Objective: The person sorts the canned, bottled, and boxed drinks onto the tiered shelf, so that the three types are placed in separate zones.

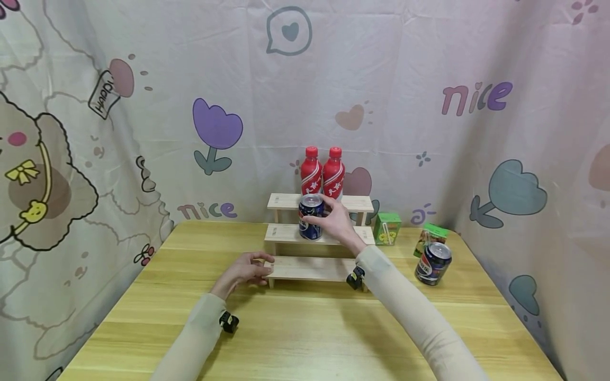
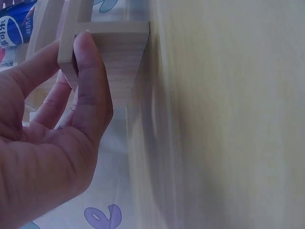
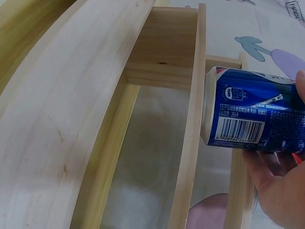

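A three-step wooden display shelf [image 1: 312, 269] stands on the table. My right hand [image 1: 339, 225] grips a dark blue soda can [image 1: 311, 218] at the middle step, thumb on one side and fingers on the other. In the right wrist view, the can [image 3: 252, 112] shows its barcode, and its base is close to a board's edge; whether it touches cannot be told. My left hand [image 1: 245, 270] holds the left end of the lowest step, with thumb and fingers around the board's corner [image 2: 112, 28] in the left wrist view. Two red bottles [image 1: 312, 172] stand upright on the top step.
To the shelf's right a green drink carton [image 1: 387, 228] stands on the table [image 1: 305, 328]. Farther right, another blue soda can [image 1: 433, 263] stands in front of a second green carton [image 1: 431, 236]. A patterned curtain [image 1: 405, 63] hangs behind and along the sides.
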`<state>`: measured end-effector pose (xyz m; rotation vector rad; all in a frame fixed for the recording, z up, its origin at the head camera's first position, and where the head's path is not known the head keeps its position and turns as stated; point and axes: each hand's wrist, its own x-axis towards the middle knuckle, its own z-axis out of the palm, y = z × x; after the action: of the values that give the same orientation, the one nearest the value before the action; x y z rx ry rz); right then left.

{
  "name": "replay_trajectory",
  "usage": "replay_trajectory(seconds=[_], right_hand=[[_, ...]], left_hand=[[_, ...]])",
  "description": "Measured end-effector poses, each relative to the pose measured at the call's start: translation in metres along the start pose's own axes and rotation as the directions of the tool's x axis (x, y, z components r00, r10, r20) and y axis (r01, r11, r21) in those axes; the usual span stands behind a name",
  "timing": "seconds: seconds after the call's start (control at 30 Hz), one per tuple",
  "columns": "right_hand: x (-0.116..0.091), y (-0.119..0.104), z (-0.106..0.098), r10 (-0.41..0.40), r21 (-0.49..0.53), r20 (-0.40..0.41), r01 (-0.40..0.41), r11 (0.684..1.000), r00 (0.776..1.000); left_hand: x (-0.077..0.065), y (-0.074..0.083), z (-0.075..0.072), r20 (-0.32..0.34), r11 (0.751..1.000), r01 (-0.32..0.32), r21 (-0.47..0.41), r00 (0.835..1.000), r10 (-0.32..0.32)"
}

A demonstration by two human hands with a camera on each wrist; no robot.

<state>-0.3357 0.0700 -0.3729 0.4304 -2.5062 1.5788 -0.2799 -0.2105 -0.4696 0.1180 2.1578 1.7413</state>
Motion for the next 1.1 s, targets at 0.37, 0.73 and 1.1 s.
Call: replay_trajectory(seconds=[0.37,0.73,1.1], right_hand=[[-0.002,0.001,-0.001,-0.012,-0.041,-0.023,0.011,0.999,1.0],[-0.003,0.0,-0.001,-0.021,0.013,-0.017,0.021,1.0,1.0],[-0.01,0.0,-0.016,-0.057,0.233,-0.045,0.066,0.97,0.997]], left_hand=[[-0.002,0.004,0.002,0.007,1.0,-0.01,-0.002,1.0,0.01],[0.0,0.001,0.002,0.011,1.0,-0.009,-0.012,1.0,0.009],[0.0,0.0,0.001,-0.004,1.0,0.001,-0.013,1.0,-0.001]])
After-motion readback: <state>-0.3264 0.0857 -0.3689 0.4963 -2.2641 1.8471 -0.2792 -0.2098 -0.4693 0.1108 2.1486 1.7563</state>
